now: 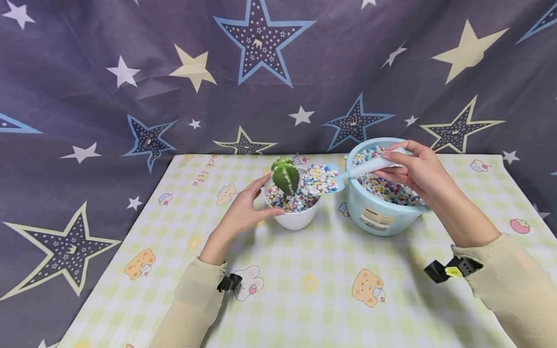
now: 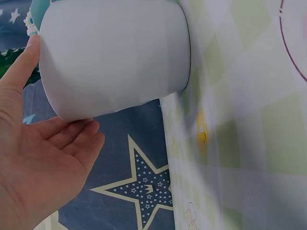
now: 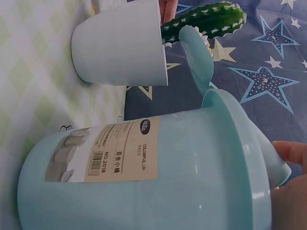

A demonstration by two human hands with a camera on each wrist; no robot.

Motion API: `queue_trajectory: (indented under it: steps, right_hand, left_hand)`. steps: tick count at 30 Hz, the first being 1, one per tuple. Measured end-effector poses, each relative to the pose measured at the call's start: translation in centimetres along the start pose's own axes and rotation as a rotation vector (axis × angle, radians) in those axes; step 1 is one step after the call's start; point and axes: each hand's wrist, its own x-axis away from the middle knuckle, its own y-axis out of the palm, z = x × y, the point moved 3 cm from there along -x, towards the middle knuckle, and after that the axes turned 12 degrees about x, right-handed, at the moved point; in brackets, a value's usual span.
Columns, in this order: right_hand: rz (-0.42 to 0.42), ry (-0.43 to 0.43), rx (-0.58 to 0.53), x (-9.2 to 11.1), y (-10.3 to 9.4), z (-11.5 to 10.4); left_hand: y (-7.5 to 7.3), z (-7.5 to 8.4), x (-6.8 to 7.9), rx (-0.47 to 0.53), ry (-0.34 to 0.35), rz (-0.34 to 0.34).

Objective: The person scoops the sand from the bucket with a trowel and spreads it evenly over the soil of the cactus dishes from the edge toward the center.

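A white flowerpot [image 1: 296, 220] holds a green cactus [image 1: 285, 176] and multicoloured pebbles [image 1: 300, 203]. My left hand [image 1: 245, 205] grips the pot's left side, thumb at the near rim and fingers around the side, as the pot [image 2: 115, 52] in the left wrist view shows. My right hand [image 1: 419, 169] holds a light blue scoop [image 1: 367, 167] by its handle. Pebbles fill the scoop's blade, which is over the pot's right rim, beside the cactus. Under the handle stands a light blue bucket [image 1: 370, 220] of the same pebbles. The right wrist view shows the scoop's underside [image 3: 199, 60] by the cactus.
A checked tablecloth [image 1: 304, 309] with cartoon prints covers the table. Behind it hangs a dark curtain [image 1: 174, 38] with stars. The bucket stands just right of the pot, with a small gap between them.
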Motion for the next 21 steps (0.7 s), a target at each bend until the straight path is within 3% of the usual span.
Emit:
queue_trajectory:
  steps: [21]
  right_hand:
    - [0.002,-0.03,0.061,-0.21,0.82,-0.01]
  left_hand:
    - [0.13,0.34,0.24,-0.107,-0.016,0.045]
